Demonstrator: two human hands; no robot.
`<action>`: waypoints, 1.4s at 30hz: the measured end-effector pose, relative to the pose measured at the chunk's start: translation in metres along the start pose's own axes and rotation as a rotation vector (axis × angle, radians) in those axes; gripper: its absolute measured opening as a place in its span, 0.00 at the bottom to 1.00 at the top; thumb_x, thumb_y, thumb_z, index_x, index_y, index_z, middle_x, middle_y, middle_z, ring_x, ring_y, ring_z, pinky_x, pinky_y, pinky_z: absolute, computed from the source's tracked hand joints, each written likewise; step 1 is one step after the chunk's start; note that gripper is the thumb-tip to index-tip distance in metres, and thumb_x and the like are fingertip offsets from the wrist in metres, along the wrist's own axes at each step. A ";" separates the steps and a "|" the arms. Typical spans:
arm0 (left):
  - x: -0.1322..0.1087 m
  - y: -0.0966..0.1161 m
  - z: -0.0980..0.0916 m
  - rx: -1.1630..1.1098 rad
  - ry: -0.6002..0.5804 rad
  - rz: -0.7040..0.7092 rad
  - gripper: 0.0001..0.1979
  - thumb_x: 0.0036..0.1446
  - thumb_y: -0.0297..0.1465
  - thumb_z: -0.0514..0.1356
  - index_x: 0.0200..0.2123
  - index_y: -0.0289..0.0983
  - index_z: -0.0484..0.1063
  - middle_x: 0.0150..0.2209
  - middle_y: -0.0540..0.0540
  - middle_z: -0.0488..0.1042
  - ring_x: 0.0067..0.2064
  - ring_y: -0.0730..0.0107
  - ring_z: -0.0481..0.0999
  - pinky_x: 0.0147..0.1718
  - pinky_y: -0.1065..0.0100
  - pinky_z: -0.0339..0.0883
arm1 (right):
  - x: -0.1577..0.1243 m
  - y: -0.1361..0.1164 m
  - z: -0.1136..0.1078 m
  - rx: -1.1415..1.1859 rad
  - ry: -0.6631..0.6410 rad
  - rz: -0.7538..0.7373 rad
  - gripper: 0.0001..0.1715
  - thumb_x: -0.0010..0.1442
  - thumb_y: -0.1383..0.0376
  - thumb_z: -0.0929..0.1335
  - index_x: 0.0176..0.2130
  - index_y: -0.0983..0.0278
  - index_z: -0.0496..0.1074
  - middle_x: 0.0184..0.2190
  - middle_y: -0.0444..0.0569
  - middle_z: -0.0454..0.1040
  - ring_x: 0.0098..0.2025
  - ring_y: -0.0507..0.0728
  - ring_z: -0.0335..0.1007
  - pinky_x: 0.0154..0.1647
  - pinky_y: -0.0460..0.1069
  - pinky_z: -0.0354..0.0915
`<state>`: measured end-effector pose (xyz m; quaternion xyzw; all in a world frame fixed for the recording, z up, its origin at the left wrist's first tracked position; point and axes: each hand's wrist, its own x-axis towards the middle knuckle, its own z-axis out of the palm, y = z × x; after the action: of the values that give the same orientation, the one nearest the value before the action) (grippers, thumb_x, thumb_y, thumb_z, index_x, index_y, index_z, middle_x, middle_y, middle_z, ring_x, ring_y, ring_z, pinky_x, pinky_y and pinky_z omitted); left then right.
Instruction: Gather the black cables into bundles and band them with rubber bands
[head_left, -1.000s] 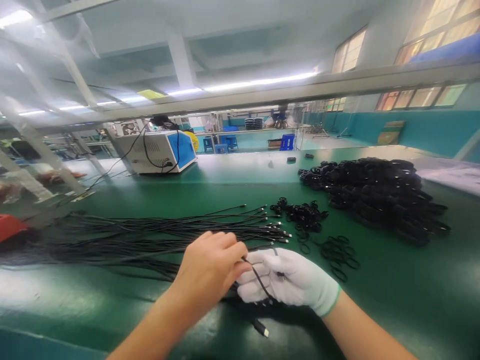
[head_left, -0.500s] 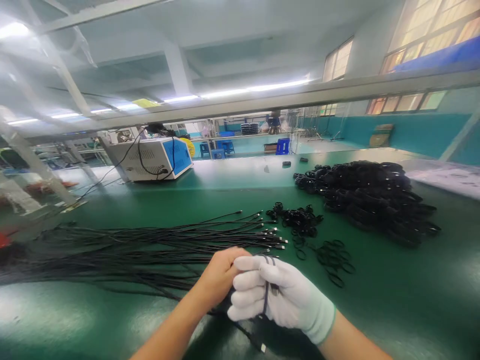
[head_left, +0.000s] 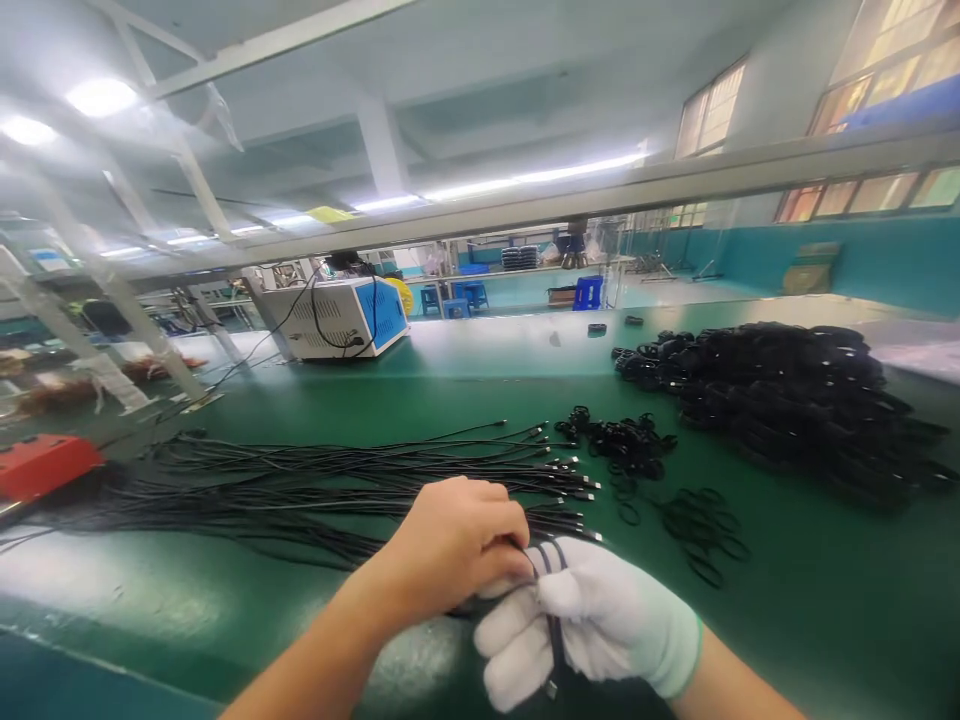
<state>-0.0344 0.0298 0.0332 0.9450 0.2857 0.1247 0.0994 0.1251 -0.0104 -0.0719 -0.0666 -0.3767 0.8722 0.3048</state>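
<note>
Two strands of black USB cable [head_left: 556, 640] now cross the index finger of the gloved right hand [head_left: 622, 610], where a second ago I saw one; the coil seems to be growing. Its thumb clamps down, fingers curled, above the counter [head_left: 825, 620]; the bare left hand [head_left: 469, 535] pinches the cable alongside.

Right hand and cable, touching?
Touching. The head view shows the cable against the white glove of the right hand, just below the thumb.

Tabletop [head_left: 465, 395] lies free beyond the cables [head_left: 360, 497], but a coil heap [head_left: 787, 400] blocks the right.
</note>
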 end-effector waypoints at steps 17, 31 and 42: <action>-0.052 -0.021 0.101 0.337 0.159 -0.219 0.12 0.58 0.25 0.49 0.30 0.41 0.70 0.27 0.50 0.75 0.26 0.68 0.72 0.26 0.69 0.60 | 0.006 -0.028 0.023 0.320 0.133 -0.361 0.15 0.50 0.66 0.73 0.34 0.66 0.65 0.24 0.38 0.54 0.25 0.47 0.53 0.30 0.46 0.52; -0.015 -0.012 0.021 -0.338 -0.009 -0.130 0.04 0.48 0.31 0.66 0.27 0.38 0.75 0.27 0.53 0.74 0.30 0.74 0.71 0.30 0.74 0.61 | 0.001 0.006 0.010 0.283 -0.031 0.081 0.19 0.46 0.68 0.74 0.33 0.70 0.62 0.24 0.40 0.52 0.26 0.46 0.52 0.27 0.43 0.47; -0.046 -0.034 0.085 0.116 0.147 -0.395 0.15 0.61 0.28 0.46 0.35 0.39 0.72 0.33 0.46 0.74 0.34 0.65 0.73 0.33 0.65 0.64 | 0.005 -0.013 0.020 0.245 0.124 -0.302 0.17 0.52 0.67 0.71 0.41 0.68 0.66 0.24 0.38 0.47 0.25 0.47 0.47 0.30 0.47 0.47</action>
<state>-0.0644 0.0218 -0.0650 0.8631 0.4785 0.1547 0.0462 0.1200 -0.0128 -0.0483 -0.0252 -0.2540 0.8502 0.4604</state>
